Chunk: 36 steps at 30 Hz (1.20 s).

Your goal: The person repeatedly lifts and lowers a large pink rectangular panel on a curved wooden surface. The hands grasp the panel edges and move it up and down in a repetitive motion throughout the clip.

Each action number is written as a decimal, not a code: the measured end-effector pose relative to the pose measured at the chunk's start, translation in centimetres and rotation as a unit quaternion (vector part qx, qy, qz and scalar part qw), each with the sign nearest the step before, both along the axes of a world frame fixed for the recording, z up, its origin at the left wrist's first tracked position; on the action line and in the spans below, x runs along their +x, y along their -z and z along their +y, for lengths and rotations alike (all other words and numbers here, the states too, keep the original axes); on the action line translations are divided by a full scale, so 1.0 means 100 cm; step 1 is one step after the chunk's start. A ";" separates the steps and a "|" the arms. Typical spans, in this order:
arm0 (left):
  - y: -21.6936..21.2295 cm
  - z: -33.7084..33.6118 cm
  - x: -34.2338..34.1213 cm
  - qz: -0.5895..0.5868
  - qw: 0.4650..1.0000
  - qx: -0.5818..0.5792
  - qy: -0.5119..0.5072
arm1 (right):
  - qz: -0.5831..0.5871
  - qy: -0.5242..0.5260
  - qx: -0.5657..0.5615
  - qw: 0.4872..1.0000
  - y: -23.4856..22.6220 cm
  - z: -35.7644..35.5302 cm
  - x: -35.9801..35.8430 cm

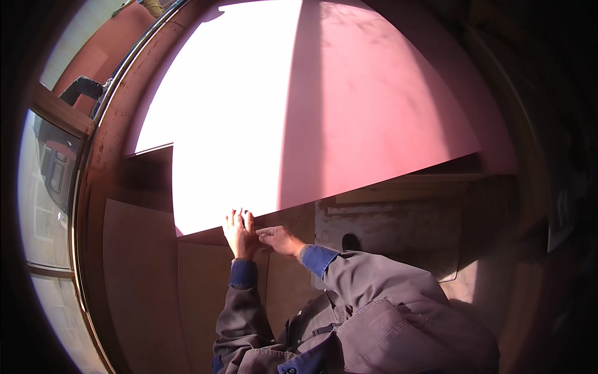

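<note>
Large reddish-pink flat board [374, 112], near edge: left hand [240, 234] pressed flat with fingers extended; right hand [280, 239] just beside, loosely open, touching.

packages: none | labels: none | signs: none | screens: none in view

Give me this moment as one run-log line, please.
left hand: flat on red board edge | right hand: touching same edge

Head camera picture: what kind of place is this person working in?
Probably a room being built or fitted out. Both hands, left hand and right hand, press on a big reddish board; brown panels lie below, beside a window frame.
</note>
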<state>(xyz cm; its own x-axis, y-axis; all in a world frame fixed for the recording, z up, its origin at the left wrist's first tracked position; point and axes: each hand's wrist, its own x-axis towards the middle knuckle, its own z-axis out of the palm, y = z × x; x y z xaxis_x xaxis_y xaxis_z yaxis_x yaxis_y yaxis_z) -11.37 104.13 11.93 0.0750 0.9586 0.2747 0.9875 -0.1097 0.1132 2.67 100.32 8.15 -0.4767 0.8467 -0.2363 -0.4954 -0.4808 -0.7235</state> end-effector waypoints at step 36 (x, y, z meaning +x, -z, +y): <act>0.029 0.309 -0.175 -0.319 0.813 0.041 -0.485 | -0.598 0.253 -0.066 0.758 0.012 0.074 0.226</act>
<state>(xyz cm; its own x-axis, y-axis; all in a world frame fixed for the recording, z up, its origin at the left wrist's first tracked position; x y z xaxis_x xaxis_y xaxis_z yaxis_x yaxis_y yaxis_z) -28.89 135.04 9.00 -0.8888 0.4574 0.0269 0.3561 0.6526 0.6688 25.23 107.73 7.00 0.5226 0.7812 -0.3413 0.3310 -0.5549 -0.7632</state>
